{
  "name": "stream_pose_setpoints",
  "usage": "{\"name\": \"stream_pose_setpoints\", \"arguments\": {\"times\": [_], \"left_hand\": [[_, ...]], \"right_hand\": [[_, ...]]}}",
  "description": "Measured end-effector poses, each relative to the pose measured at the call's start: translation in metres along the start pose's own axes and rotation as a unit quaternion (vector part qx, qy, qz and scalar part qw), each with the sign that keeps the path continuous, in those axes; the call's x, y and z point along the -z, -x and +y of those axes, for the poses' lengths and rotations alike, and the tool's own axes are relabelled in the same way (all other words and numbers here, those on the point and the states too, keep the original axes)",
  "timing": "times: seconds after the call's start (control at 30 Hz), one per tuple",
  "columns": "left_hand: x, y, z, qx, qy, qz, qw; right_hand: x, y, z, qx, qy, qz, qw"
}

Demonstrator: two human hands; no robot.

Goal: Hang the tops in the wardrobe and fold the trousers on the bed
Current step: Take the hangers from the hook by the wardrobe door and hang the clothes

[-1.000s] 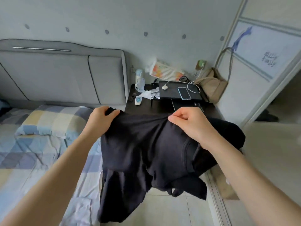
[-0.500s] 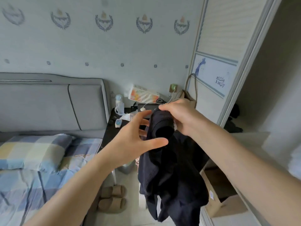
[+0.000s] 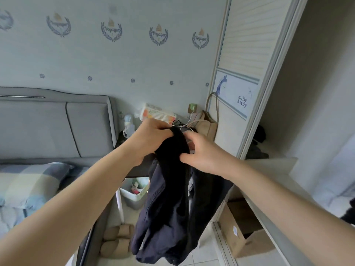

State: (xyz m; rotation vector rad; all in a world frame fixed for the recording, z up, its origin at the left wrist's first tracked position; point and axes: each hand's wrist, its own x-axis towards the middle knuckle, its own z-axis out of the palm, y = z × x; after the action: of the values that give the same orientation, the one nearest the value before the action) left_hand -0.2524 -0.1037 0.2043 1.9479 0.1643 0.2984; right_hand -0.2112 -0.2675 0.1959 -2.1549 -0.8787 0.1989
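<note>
Early on, I'd judge: dark garment [image 3: 172, 198] hangs in mid-air just left of the open wardrobe [image 3: 272, 77], w/ left hand [image 3: 151, 137] & right hand [image 3: 199, 152] fingers clamped on its bunched top, not yet hung or folded on the bed [image 3: 25, 189].

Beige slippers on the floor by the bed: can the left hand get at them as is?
Probably not: the left hand grips the dark navy garment up high, and the beige slippers lie far below.
</note>
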Motion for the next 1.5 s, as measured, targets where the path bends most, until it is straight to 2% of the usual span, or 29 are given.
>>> {"name": "stream_pose_setpoints", "arguments": {"times": [0.1,0.2,0.27,0.33,0.37,0.43,0.5,0.53,0.63,0.7,0.73,0.77,0.83,0.87,0.9,0.93,1.0,1.07,1.13,1.17,1.3,1.37,1.43,1.5], "left_hand": [[0.003,-0.001,0.005,-0.027,-0.072,-0.020,0.997],[0.003,-0.004,0.012,-0.034,-0.105,-0.052,0.993],[-0.001,-0.005,0.019,-0.029,-0.063,-0.065,0.995],[-0.006,-0.009,0.024,-0.021,-0.012,-0.070,0.997],[-0.006,-0.013,0.025,-0.018,-0.010,-0.065,0.998],[-0.006,-0.028,0.019,-0.041,-0.092,-0.031,0.994],[-0.006,-0.043,0.005,-0.072,-0.240,-0.011,0.968],[-0.007,-0.050,-0.003,-0.078,-0.291,-0.028,0.953],[-0.019,-0.064,-0.028,-0.088,-0.408,-0.094,0.904],[-0.034,-0.072,-0.036,-0.084,-0.495,-0.114,0.857],[-0.043,-0.075,-0.036,-0.065,-0.509,-0.124,0.850],[-0.051,-0.079,-0.036,-0.037,-0.480,-0.140,0.865],[-0.071,-0.088,-0.028,0.043,-0.296,-0.199,0.933],[-0.078,-0.090,-0.023,0.085,-0.187,-0.229,0.952],[-0.086,-0.091,-0.015,0.120,-0.083,-0.261,0.954],[-0.094,-0.094,-0.009,0.153,0.011,-0.292,0.944],[-0.112,-0.101,0.002,0.204,0.166,-0.344,0.901],[-0.129,-0.109,0.011,0.230,0.258,-0.393,0.852],[-0.145,-0.121,0.020,0.231,0.264,-0.463,0.814],[-0.152,-0.127,0.024,0.218,0.228,-0.492,0.811],[-0.184,-0.145,0.038,0.128,0.007,-0.521,0.844],[-0.202,-0.155,0.041,0.087,-0.023,-0.481,0.872],[-0.217,-0.169,0.044,0.084,0.025,-0.412,0.907],[-0.230,-0.185,0.050,0.086,0.100,-0.362,0.923]], "right_hand": [[0.018,0.008,0.022,-0.042,0.036,0.004,0.998],[0.031,0.018,0.047,-0.066,0.149,0.090,0.983],[0.033,0.023,0.062,-0.076,0.207,0.124,0.968],[0.040,0.026,0.075,-0.103,0.216,0.129,0.962],[0.047,0.028,0.078,-0.127,0.172,0.119,0.970],[0.064,0.035,0.079,-0.183,-0.019,0.088,0.979],[0.080,0.045,0.072,-0.212,-0.226,0.074,0.948],[0.087,0.048,0.069,-0.203,-0.300,0.079,0.929],[0.108,0.058,0.064,-0.158,-0.383,0.105,0.904],[0.121,0.065,0.062,-0.137,-0.374,0.129,0.908],[0.128,0.068,0.064,-0.129,-0.357,0.144,0.914],[0.134,0.071,0.065,-0.125,-0.338,0.158,0.919],[0.148,0.080,0.069,-0.125,-0.295,0.193,0.927],[0.153,0.083,0.071,-0.125,-0.274,0.208,0.931],[0.159,0.086,0.074,-0.130,-0.253,0.226,0.932],[0.165,0.090,0.078,-0.136,-0.230,0.246,0.932],[0.178,0.095,0.090,-0.153,-0.189,0.292,0.925],[0.188,0.100,0.105,-0.177,-0.128,0.333,0.917],[0.197,0.106,0.121,-0.208,-0.057,0.375,0.902],[0.201,0.109,0.128,-0.226,-0.026,0.393,0.891],[0.207,0.121,0.162,-0.282,0.030,0.416,0.864],[0.208,0.123,0.175,-0.285,0.025,0.427,0.858],[0.212,0.122,0.182,-0.289,0.012,0.443,0.848],[0.217,0.117,0.186,-0.287,0.011,0.444,0.849]]}}
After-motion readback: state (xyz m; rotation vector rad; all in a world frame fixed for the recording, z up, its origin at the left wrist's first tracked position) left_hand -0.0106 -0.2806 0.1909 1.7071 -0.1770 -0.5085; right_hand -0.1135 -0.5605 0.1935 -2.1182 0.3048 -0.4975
